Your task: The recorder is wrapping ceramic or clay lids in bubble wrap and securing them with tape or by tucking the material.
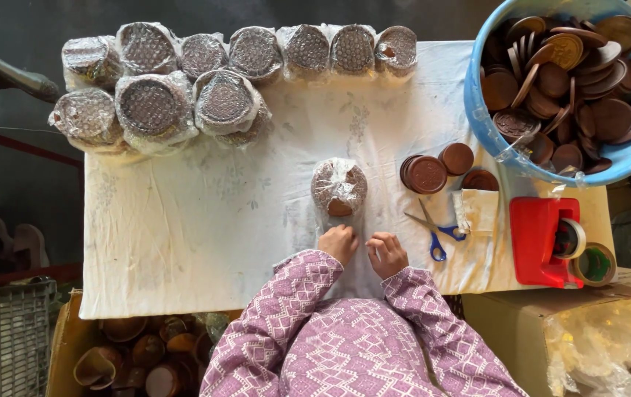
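A: What's nearest the hands?

B: A bundle (339, 187), a stack of brown discs lying on its side in clear bubble wrap, round face up. It sits mid-table on the white cloth (183, 235), just beyond the fingers, with a tail of wrap running back toward them.

A: And the hands?

B: Both low on the cloth, close together, knuckles up. The left hand (338, 243) and right hand (386, 254) are curled, fingers tucked down onto the wrap (whether they pinch it or only press it, I cannot tell). Purple patterned sleeves reach to the wrists.

A: What's around?

B: Scissors (435, 228) just right of the right hand, loose discs (428, 173) beyond them, a red tape dispenser (543, 239), a blue tub (484, 117) of discs at the far right, finished bundles (220, 66) along the far edge.
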